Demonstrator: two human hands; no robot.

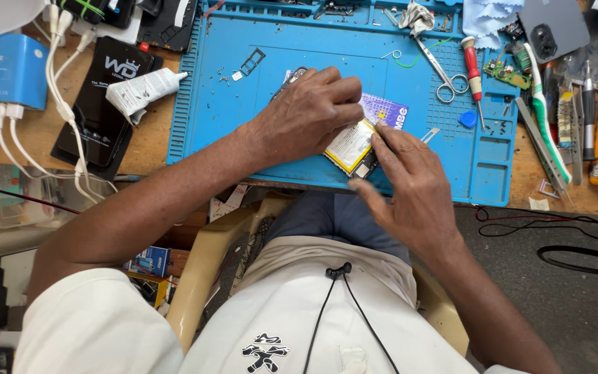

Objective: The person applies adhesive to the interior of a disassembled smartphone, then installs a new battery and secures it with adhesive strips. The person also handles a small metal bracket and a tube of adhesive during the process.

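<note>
Your left hand (309, 111) presses flat on the opened phone (351, 145); right hand (410, 176) fingers pinch its near-right edge, long axis running far-left.

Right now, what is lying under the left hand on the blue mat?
Under the left hand lies an opened phone with a yellow-edged battery, on the blue mat. Its upper part is covered by the hand.

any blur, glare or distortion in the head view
Head view: evenly lit, soft shadows only; right hand slightly motion-blurred at the fingers; left hand sharp on the opened phone; blue mat edges bow from the wide lens; no strong glare.
</note>
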